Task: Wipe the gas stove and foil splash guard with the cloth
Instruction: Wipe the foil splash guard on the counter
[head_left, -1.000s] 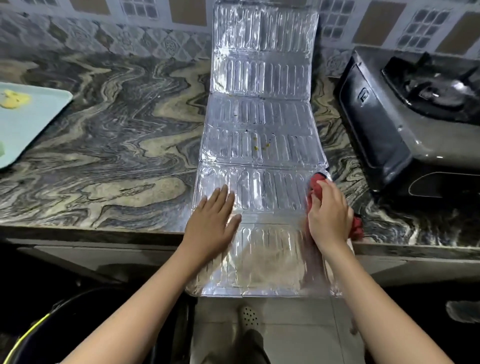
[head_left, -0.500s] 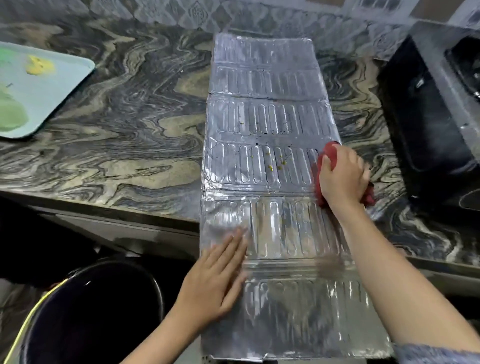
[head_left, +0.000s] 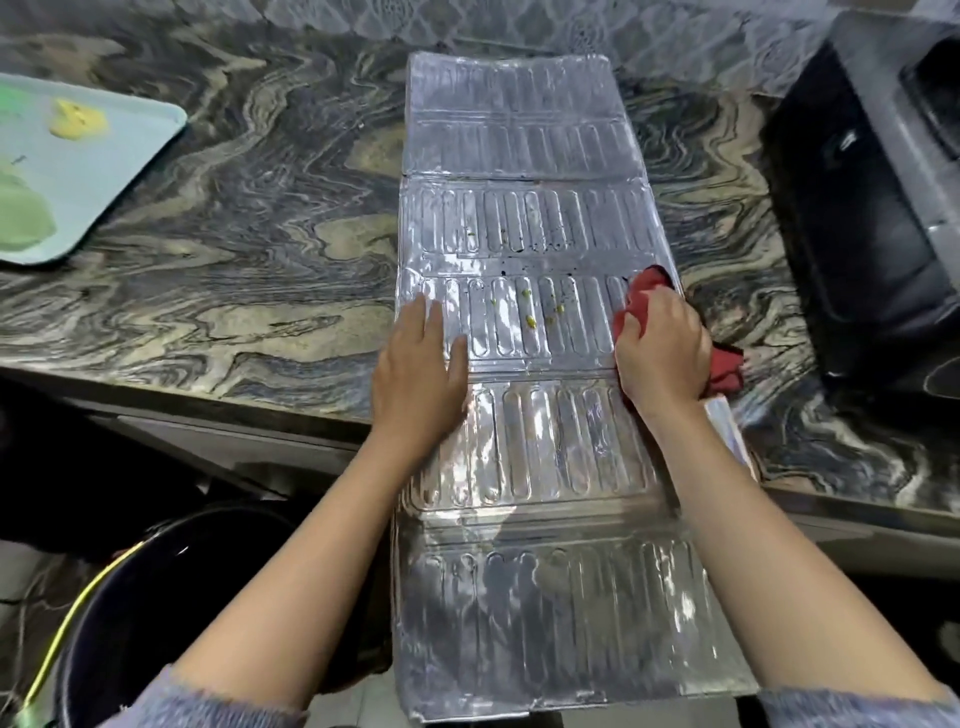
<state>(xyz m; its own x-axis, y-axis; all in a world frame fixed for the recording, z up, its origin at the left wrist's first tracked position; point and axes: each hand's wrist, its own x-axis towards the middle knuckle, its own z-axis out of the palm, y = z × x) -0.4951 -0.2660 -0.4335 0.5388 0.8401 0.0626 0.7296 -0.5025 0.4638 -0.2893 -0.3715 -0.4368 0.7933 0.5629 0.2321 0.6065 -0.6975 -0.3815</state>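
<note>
While left hand (head_left: 420, 366) lies flat — fingers spread — on foil splash guard (head_left: 524, 249) | right hand (head_left: 662, 351) grips cloth (head_left: 636, 299)

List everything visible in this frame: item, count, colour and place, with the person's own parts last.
foil splash guard: 1, silver, flat on counter, overhanging near edge
food specks: several, yellow, on the guard's middle panels
cloth: 1, red, at guard's right edge
gas stove: 1, black, far right
tray: 1, light blue, far left
countertop: 1, dark marbled
bucket: 1, black, lower left
left hand: flat on guard
right hand: gripping cloth
</note>
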